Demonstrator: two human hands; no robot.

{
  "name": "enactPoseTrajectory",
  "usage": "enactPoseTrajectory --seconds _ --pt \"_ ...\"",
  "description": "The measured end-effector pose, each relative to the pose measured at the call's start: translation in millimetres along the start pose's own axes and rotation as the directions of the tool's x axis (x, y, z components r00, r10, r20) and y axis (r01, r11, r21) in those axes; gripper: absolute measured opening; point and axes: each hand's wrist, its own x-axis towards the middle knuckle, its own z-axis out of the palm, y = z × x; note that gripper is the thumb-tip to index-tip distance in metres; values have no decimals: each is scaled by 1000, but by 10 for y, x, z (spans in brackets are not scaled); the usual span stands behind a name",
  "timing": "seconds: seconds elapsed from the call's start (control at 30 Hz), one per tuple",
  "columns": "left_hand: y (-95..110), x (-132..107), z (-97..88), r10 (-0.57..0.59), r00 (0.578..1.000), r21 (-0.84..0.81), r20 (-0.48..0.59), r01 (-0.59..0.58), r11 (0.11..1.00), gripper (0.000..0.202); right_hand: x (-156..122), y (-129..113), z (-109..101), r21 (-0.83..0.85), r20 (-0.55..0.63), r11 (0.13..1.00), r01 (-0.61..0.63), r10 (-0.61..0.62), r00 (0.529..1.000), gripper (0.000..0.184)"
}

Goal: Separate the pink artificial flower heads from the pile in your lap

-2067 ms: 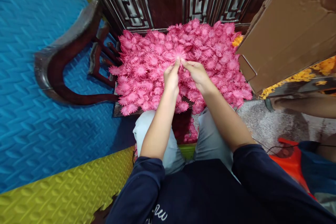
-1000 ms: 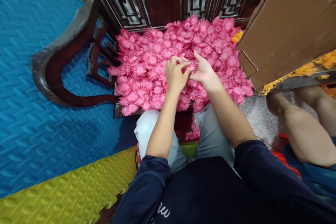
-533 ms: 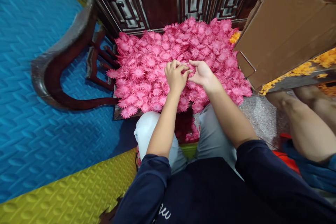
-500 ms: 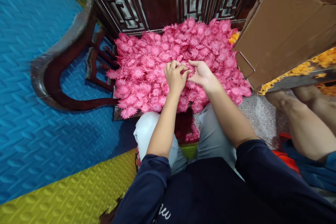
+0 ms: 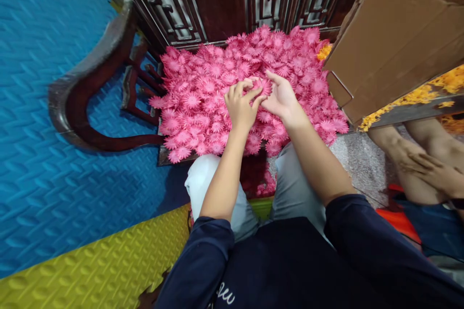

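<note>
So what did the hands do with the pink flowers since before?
Both hands drew back a little toward the person. The left hand now pinches one pink flower beside the opened right hand. A co-worker's hand came into view at right. The flower pile and box stayed put.

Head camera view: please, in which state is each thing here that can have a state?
left hand, fingers curled, fingertips pinching a pink flower
right hand, open, thumb raised, fingers behind the same flower
pink flower, held between both hands
flower pile, loose heap, covering the seat of the wooden chair
another person's hand, resting flat on a bare leg
</note>
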Motion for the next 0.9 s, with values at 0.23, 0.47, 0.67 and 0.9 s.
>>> enactPoseTrajectory --seconds 0.23,0.47,0.67,0.9 --pt "-15 21 -3 -21 997 -17 -71 20 1000 9 -37 -8 76 88 85 995 -50 42 995 43" --pt "-40 92 -4 -50 998 -113 -39 45 993 19 -74 -31 137 183 59 980 -82 73 996 41" --pt "40 87 25 -132 991 -234 -29 122 965 17 -3 54 177 278 -55 957 -82 101 993 29" --pt "-95 204 -125 -374 899 -491 -228 226 841 18 191 48 -119 285 -152 956 -70 117 981 29"
